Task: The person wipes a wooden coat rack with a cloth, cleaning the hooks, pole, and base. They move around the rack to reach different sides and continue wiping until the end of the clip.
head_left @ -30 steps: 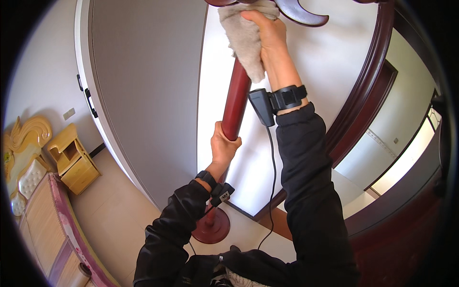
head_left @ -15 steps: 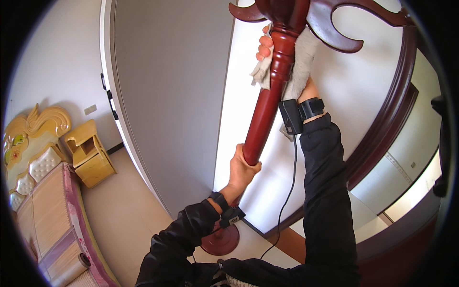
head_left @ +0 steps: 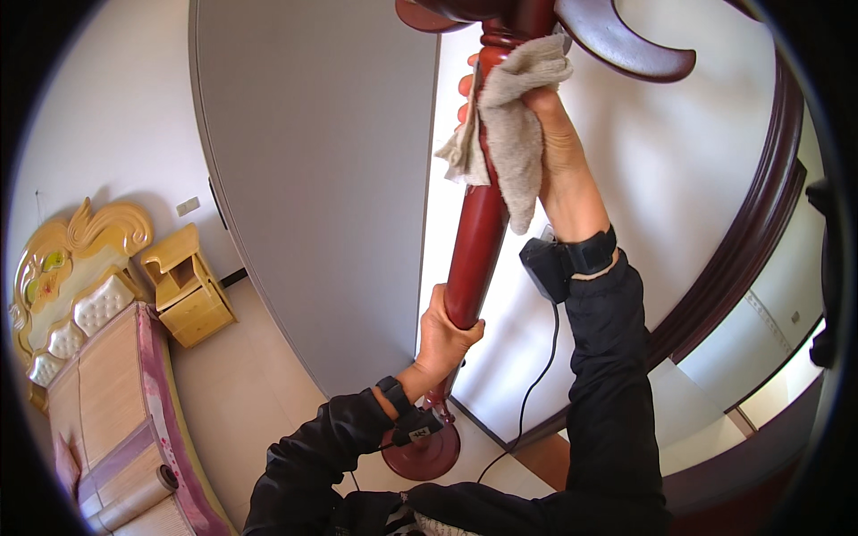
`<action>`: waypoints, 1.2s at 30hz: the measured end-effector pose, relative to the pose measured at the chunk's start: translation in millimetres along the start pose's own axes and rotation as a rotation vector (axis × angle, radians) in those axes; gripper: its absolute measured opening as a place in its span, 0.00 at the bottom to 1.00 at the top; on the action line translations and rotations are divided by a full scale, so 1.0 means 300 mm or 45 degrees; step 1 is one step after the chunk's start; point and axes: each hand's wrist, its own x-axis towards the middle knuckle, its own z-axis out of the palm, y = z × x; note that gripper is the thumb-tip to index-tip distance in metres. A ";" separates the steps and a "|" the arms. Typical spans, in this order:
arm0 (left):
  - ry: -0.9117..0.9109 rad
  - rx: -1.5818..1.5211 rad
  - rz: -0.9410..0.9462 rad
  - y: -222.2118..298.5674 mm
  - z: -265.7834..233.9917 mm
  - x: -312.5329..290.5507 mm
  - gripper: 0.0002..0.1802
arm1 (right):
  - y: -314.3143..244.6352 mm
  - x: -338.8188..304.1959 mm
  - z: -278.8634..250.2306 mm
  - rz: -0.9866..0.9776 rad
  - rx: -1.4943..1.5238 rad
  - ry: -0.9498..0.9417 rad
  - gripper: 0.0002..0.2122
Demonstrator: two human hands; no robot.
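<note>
A dark red wooden coat stand (head_left: 475, 237) rises in front of me, with curved hooks (head_left: 626, 45) at its top and a round base (head_left: 422, 454) on the floor. Low on the pole, my left hand (head_left: 448, 332) is closed around it. Higher up, my right hand (head_left: 559, 147) presses a grey-beige cloth (head_left: 514, 125) around the pole, just under the turned collar. Its fingertips show on the pole's left side; the palm is partly behind the cloth. Both wrists wear black straps with small boxes.
A grey door panel (head_left: 317, 179) stands close on the left. Beyond it are a bed (head_left: 112, 402) with an ornate headboard (head_left: 80, 237) and a yellow nightstand (head_left: 192, 295). A dark red curved frame (head_left: 746, 228) borders the right. A black cable (head_left: 527, 393) hangs from my right wrist.
My right hand and the cloth have turned around the pole, so more of the cloth now covers its front. My view has shifted slightly. The left hand keeps its grip on the pole.
</note>
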 end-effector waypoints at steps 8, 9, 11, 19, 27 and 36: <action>0.007 0.012 0.000 -0.013 0.000 0.009 0.29 | 0.009 -0.050 0.098 -0.142 -0.273 0.509 0.23; 0.012 0.023 0.032 -0.014 -0.001 0.011 0.28 | 0.014 -0.055 0.116 -0.176 -0.340 0.534 0.23; 0.009 0.001 0.051 -0.018 -0.002 0.014 0.28 | 0.026 -0.062 0.146 -0.238 -0.487 0.634 0.23; -0.067 -0.100 0.070 -0.042 -0.010 0.026 0.28 | 0.064 -0.099 0.180 -0.102 -0.953 0.934 0.24; -0.132 -0.105 0.151 -0.061 -0.027 0.021 0.36 | 0.168 -0.211 0.215 0.010 -1.008 1.087 0.27; -0.675 -1.199 -0.192 -0.210 -0.210 0.061 0.45 | 0.354 -0.465 0.289 0.214 -1.177 1.208 0.34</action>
